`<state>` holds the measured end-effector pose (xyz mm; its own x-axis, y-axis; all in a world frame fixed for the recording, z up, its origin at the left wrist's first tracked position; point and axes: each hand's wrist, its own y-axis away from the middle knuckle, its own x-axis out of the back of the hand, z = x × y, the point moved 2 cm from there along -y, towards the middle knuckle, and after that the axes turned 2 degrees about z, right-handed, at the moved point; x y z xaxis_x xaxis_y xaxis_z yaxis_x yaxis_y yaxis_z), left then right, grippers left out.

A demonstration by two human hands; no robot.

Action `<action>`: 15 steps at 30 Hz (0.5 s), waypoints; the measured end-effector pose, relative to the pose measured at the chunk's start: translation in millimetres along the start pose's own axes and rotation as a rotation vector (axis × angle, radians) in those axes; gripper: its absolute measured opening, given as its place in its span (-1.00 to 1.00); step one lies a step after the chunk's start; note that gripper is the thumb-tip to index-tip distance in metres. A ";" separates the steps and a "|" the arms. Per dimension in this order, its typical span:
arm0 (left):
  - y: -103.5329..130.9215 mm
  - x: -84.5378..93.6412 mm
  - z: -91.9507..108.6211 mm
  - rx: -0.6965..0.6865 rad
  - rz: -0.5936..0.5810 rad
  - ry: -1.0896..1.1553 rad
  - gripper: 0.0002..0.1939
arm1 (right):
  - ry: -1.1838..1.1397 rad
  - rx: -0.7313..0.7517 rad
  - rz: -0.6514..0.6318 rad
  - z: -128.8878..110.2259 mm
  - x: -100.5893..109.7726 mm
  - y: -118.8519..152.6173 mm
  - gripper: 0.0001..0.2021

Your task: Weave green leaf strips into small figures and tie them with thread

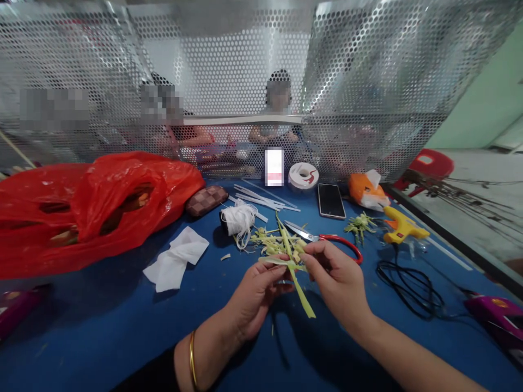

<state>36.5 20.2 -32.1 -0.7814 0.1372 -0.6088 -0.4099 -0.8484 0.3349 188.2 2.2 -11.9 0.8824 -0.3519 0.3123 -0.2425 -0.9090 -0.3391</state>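
Pale green leaf strips [301,296] cross each other between my two hands, one long strip running from upper left to lower right. My left hand [261,291] is closed, pinching the strips near their crossing with thumb and fingers. At the right of the crossing, my right hand [337,275] is closed too, thumb and forefinger pinched by the end of a short strip. Just beyond the hands lies a loose heap of yellow-green leaf scraps [267,239]. Scissors [339,239] with red handles rest behind my right hand, blades pointing left.
A red plastic bag [102,239] fills the left side, near a crumpled tissue [177,258], a checkered case [207,200] and white string [241,218]. A phone [331,200], white tape roll [303,175] and yellow glue gun [404,226] with black cord lie rightward. A perforated metal screen [229,71] stands behind.
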 end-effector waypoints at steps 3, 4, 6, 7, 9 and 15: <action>1.8 -2.1 -0.5 -0.002 0.033 -0.027 -0.74 | 0.153 0.159 0.055 -0.3 2.5 -0.3 -0.93; 2.4 -3.1 -0.2 -0.007 0.031 -0.044 -0.71 | 0.186 0.197 0.064 -0.7 3.3 -0.7 -0.94; 3.1 -4.8 0.3 -0.020 0.025 -0.080 -0.66 | 0.238 0.266 0.077 -2.3 4.6 -0.9 -0.95; 3.0 -5.2 0.3 -0.025 0.027 -0.096 -0.64 | 0.259 0.300 0.081 -3.5 4.9 -0.7 -0.95; 2.2 -5.3 -0.4 -0.030 0.042 -0.123 -0.65 | 0.297 0.363 0.076 -5.9 4.7 0.2 -0.95; -0.2 -4.8 -0.3 -0.083 0.054 -0.198 -0.69 | 0.304 0.437 0.025 -7.6 2.8 1.6 -0.93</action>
<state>40.4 19.6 -29.5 -0.8817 0.1806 -0.4359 -0.3307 -0.8955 0.2978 187.2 -1.9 -4.8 0.7064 -0.4803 0.5199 -0.0143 -0.7441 -0.6679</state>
